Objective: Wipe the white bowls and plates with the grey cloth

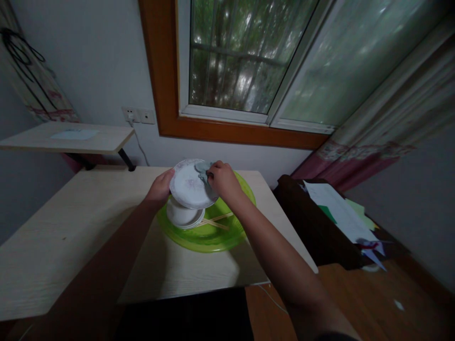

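A white plate (190, 185) with a faint floral pattern is held tilted above a green basin (199, 245). My left hand (161, 188) grips the plate by its left rim. Against the plate's upper right part, my right hand (223, 179) is closed on a grey-green cloth (203, 169), which touches the plate's face. Below the plate, a small stack of white dishes (182, 214) sits in the left part of the basin. Several light wooden chopsticks (217, 222) lie crossed beside the stack.
The basin stands on a pale wooden table (95, 213). A raised shelf (106, 137) bearing a paper sheet is at the left. Beyond the table are a wall socket (131, 115) and a window (245, 61). Right of the table is a dark brown piece of furniture (313, 232) with papers (337, 208).
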The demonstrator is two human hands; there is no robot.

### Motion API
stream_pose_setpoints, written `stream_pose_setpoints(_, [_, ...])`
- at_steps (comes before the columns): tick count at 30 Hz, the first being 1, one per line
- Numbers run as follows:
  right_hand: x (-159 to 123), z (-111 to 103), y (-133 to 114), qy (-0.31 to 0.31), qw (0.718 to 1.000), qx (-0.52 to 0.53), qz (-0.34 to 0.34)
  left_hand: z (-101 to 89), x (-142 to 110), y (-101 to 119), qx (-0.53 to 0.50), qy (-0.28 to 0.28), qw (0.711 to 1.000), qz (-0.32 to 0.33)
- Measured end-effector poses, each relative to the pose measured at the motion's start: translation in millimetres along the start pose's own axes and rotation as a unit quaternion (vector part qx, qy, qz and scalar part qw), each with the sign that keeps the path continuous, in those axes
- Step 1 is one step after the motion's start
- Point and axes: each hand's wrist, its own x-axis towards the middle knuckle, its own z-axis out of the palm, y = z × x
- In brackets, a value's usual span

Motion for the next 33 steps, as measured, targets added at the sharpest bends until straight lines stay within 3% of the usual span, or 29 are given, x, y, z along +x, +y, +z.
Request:
stream_pose_setpoints(6, [-28.9,-13.9,-4.9,-0.087,0.996,-0.003,-0.017,-1.9,-0.8,0.0,0.004,0.015,1.0,0.018])
stream_pose_setpoints(11, [-50.9,-15.6,-19.7,-0.105,0.987,0.115,-0.043,-0.6,-2.4,2.2,0.004,0.025,0.999,0.031])
stream_pose_setpoints(17, [-67.9,-15.8,-30.3,-0.071,0.965,0.252,-0.018,0.6,0.0,2.6,-0.008,0.049,0.998,0.038])
stream_pose_setpoints(21, [-68.9,-6.1,-6.7,0.009,0.955,0.294,0.028,0.4,2.3,1.7,-0.032,0.057,0.997,0.035])
stream_pose_setpoints(23, [-67.0,3.7,13.9,0.061,0.947,0.305,0.085,1.1,2.4,2.3,-0.043,0.056,0.997,0.033])
stream_pose_setpoints(26, [-63.4,22.2,43.1,0.074,0.901,0.389,0.174,3.3,0.4,5.7,-0.059,0.044,0.997,0.033])
stream_pose_setpoints(29, [-61.1,37.1,56.5,0.038,0.808,0.533,0.25,5.9,-3.0,10.7,-0.059,0.032,0.997,0.022])
stream_pose_setpoints(31, [-60.4,41.3,54.6,0.017,0.754,0.603,0.261,6.7,-4.3,12.7,-0.05,0.021,0.998,0.016])
stream_pose_setpoints(33, [-60.1,41.2,47.1,-0.006,0.719,0.648,0.251,6.4,-4.2,12.7,-0.046,0.009,0.999,0.018])
